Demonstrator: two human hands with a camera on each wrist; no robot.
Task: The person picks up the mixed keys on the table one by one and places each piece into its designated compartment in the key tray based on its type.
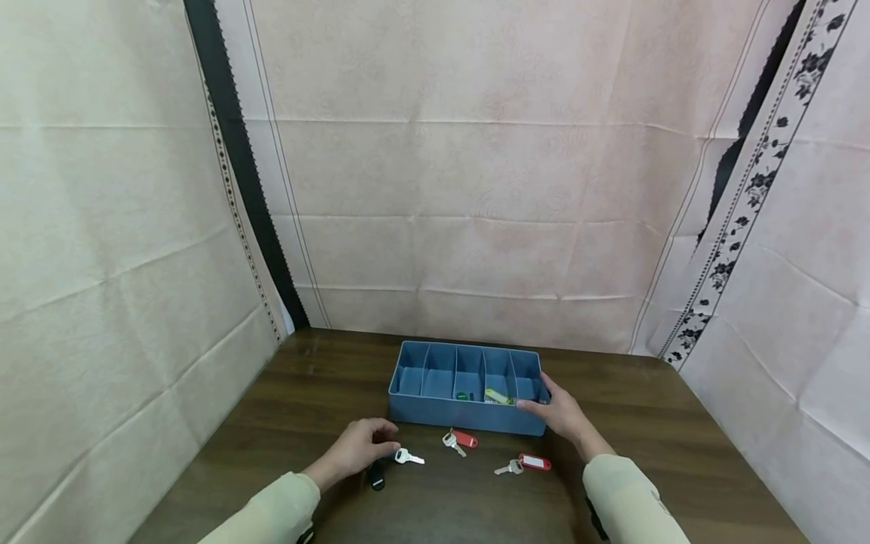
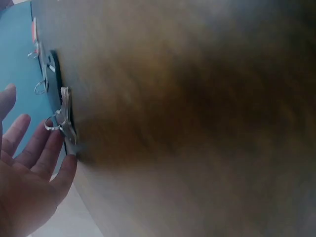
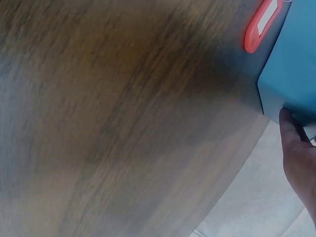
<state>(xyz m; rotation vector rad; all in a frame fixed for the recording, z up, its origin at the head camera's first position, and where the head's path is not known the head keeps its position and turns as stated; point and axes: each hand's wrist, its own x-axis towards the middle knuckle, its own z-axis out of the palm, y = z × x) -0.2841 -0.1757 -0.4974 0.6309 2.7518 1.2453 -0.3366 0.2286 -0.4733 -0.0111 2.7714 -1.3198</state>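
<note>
My left hand [image 1: 358,447] reaches down to the table with its fingers loosely bent beside a silver key [image 1: 410,457]. Partly under that hand lies a black key tag [image 1: 376,477]. In the left wrist view the fingers are spread, with fingertips right at a metal key ring [image 2: 51,124]. The right hand [image 1: 563,412] holds the right end of a blue compartment box [image 1: 462,412], thumb at the front rim and fingers at the end wall. A finger [image 3: 286,121] shows against the box's side in the right wrist view.
Two keys with red tags lie before the box: one tag [image 1: 465,438] near its middle, the other [image 1: 535,462] at right. Inside the box, a yellow-green tag [image 1: 498,397] and a green tag [image 1: 462,396] sit in separate compartments. Pale cloth [image 1: 476,189] hangs behind the wooden table [image 1: 646,453].
</note>
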